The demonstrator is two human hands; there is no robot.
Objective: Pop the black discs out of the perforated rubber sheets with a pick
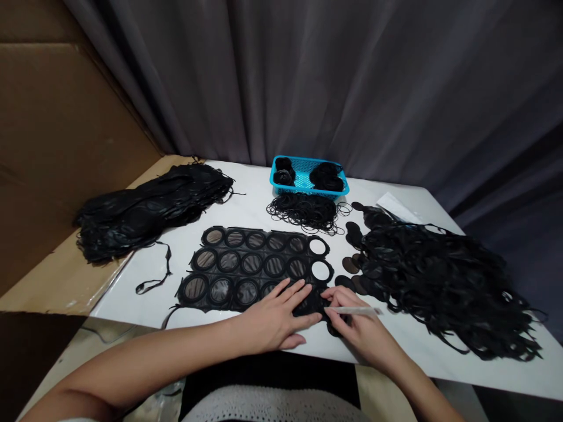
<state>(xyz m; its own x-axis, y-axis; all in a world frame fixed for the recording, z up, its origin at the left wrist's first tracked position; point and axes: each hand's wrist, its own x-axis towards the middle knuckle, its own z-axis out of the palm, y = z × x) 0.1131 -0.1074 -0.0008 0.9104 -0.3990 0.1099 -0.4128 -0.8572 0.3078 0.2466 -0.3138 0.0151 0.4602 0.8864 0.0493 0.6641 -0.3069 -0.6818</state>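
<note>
Two bare hands work over a black sheet of ringed circles that lies flat a little below and left of the middle of the frame. The left hand is spread wide and palm down, its fingers over the sheet's lower right part, gripping nothing. The right hand is mostly closed, with a slim pale tool held among its fingers and the fingertips drawn together at the sheet's lower right corner; what they pinch there is too dark to tell, perhaps a bit of the black film.

The sheet looks light, thin and limp, likely to wrinkle or creep if pulled, and its narrow bridges between circles could tear. A flat palm beside the worked circle should steady it; to shift it, the outer border, taken at two well-separated places, seems the safer hold. At its right end, two circles show white through.

Just right of the sheet lie loose dark discs, light enough to slide or cling together. A tangled black heap fills the right of the table. Above the sheet, thin black loops lie beside a blue basket; another black pile sits at the upper left.
</note>
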